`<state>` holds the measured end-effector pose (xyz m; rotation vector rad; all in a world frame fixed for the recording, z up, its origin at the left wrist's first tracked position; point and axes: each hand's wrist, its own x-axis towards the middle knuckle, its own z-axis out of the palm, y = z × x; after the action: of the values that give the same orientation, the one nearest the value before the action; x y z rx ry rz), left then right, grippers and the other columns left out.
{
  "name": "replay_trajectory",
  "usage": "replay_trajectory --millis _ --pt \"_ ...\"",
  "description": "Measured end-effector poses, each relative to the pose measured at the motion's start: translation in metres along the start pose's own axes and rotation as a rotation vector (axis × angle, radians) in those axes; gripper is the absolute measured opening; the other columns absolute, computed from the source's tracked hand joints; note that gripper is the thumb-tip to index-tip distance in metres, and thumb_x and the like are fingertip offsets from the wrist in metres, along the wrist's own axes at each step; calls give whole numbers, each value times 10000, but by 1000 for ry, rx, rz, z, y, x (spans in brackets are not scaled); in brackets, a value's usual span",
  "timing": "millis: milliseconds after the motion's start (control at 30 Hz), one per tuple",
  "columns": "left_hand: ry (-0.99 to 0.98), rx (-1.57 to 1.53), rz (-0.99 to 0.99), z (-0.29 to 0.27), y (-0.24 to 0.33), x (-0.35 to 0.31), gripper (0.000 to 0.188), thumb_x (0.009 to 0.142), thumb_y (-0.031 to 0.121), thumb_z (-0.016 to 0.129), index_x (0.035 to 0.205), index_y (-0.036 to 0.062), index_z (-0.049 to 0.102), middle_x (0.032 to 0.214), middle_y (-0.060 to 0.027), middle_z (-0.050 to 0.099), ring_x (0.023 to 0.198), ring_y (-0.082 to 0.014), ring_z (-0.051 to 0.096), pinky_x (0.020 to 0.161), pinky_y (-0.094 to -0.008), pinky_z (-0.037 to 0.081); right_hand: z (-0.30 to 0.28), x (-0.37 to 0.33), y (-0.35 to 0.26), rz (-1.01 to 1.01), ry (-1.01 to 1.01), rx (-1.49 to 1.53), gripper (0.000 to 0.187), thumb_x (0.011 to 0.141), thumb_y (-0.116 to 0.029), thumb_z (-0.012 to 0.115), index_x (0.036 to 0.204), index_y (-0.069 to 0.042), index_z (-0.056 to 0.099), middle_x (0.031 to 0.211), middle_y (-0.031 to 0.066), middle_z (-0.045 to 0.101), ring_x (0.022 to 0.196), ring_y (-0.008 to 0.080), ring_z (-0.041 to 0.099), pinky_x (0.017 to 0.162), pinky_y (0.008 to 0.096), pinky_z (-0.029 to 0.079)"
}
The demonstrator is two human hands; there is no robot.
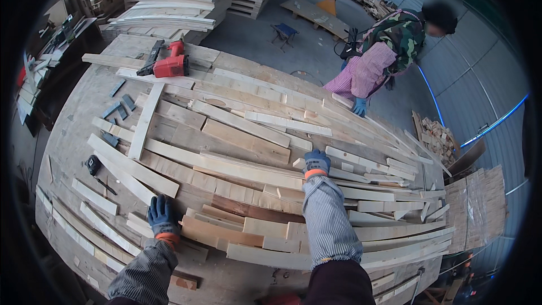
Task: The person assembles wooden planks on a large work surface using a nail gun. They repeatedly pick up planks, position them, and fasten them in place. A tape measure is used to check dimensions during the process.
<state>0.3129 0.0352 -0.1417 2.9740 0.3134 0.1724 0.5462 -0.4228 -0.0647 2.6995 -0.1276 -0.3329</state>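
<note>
My left hand (pixel 162 216), in a blue glove with an orange cuff, lies at the near end of a pale wooden slat (pixel 133 170). Its fingers are stretched out and slightly apart, and I see nothing held in them. Farther right, my right hand (pixel 317 162), gloved the same way, reaches over the rows of wood. Its fingers are bent down around a short wooden strip (pixel 298 163), whose end sticks out on the left; the fingertips are hidden. Between the hands run long pale slats (pixel 248 172) and a darker brown board (pixel 257 209).
A red nail gun (pixel 172 63) lies on the wooden table (pixel 73 118) at the far left. Grey nail strips (pixel 113 108), a tape measure (pixel 93 164) and a pen (pixel 106 187) lie nearer. Across the table a co-worker (pixel 389 51) bends over, one gloved hand at the wood. Stacked boards (pixel 169 8) stand behind.
</note>
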Motion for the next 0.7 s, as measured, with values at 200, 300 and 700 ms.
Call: replay_trajectory --millis 200,300,700 --pt "36 -17 -5 -13 2 -2 669 715 236 620 1353 145 436 1431 -102 386 1350 -359 306 1079 -527 246 -48 -72 26 -56 257 93 232 757 -315 689 949 -189 660 966 32 615 924 254 601 734 397 504" --pt "24 -72 26 8 0 -2 764 671 257 686 1369 125 406 1442 -106 366 1368 -352 276 1088 -527 230 -98 -158 55 -75 447 335 286 728 -338 723 952 -174 652 948 41 617 862 266 604 718 388 504" --pt "263 -739 150 -36 0 -38 518 802 182 662 1271 33 500 1233 -189 510 1170 -367 468 1008 -440 378 -157 -584 -8 49 812 1374 438 678 -114 835 1058 -28 635 1003 94 667 868 217 661 752 316 550"
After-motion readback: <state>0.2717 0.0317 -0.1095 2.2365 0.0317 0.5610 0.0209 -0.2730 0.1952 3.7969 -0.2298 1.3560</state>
